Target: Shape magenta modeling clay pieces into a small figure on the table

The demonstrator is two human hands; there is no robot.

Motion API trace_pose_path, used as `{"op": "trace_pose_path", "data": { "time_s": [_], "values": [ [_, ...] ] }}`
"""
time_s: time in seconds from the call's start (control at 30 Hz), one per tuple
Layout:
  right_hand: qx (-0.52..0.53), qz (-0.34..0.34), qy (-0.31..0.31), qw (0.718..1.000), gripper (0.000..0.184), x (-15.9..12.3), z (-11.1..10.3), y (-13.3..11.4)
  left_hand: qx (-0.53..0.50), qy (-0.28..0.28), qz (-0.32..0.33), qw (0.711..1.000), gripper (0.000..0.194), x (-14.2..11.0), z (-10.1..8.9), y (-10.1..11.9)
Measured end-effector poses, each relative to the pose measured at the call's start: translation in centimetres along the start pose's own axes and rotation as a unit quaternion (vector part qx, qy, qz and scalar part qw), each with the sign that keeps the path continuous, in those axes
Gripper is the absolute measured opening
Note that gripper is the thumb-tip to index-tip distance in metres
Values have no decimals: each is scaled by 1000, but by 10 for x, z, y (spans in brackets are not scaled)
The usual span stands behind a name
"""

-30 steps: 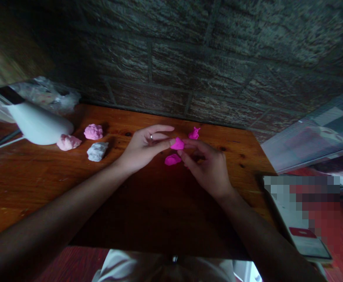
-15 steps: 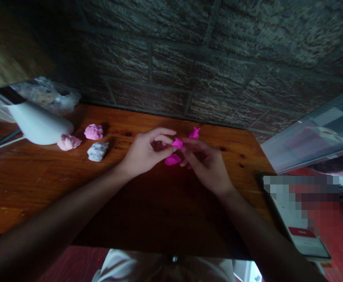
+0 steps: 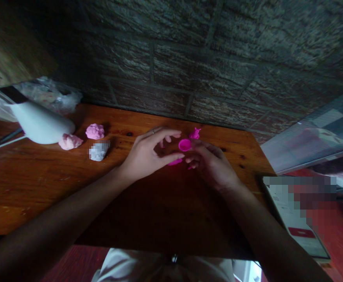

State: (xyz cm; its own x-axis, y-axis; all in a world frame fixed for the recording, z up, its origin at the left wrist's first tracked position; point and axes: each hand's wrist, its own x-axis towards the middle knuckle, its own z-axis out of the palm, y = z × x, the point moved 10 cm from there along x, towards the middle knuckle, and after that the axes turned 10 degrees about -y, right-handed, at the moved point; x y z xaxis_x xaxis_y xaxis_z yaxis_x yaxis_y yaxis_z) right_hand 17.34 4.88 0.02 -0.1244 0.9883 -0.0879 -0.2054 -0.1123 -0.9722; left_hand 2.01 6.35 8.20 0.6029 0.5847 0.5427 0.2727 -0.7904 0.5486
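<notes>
A small round piece of bright pink clay [image 3: 184, 144] is pinched in the fingertips of my right hand [image 3: 211, 164]. My left hand [image 3: 149, 153] hovers just left of it with fingers spread and a ring on one finger; it holds nothing. Under its fingertips a second bright pink lump [image 3: 175, 161] lies on the wooden table [image 3: 71, 184], partly hidden. A third bright pink piece [image 3: 194, 133] sits just behind my hands.
At the left lie a pale pink lump [image 3: 94, 131], a lighter pink lump [image 3: 69, 141] and a white lump [image 3: 99, 151], beside a white lamp base [image 3: 39, 123] and crumpled plastic [image 3: 51, 94]. A stone wall backs the table. A booklet [image 3: 300, 219] lies right.
My left hand let go of the pink piece and spread its fingers. My right hand now holds that piece alone, flattened into a small disc.
</notes>
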Motion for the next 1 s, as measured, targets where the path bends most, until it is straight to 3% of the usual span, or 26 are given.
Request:
{"op": "trace_pose_path", "data": {
  "time_s": [0.1,0.27,0.67,0.9,1.0],
  "values": [
    [25,8,-29,999,26,0,6,1,-17,-26,21,999,45,2,6,0],
    [7,13,-67,998,27,-3,15,0,-18,-48,35,998,33,1,13,3],
    [-31,-7,-75,997,32,-4,16,-6,38,-26,53,998,27,-2,13,14],
    [-77,-29,-72,994,31,-5,15,-14,-6,-31,72,997,27,-1,12,15],
    [-106,-28,-55,992,34,-4,11,-15,-32,-48,52,997,26,0,16,8]
  ]
}}
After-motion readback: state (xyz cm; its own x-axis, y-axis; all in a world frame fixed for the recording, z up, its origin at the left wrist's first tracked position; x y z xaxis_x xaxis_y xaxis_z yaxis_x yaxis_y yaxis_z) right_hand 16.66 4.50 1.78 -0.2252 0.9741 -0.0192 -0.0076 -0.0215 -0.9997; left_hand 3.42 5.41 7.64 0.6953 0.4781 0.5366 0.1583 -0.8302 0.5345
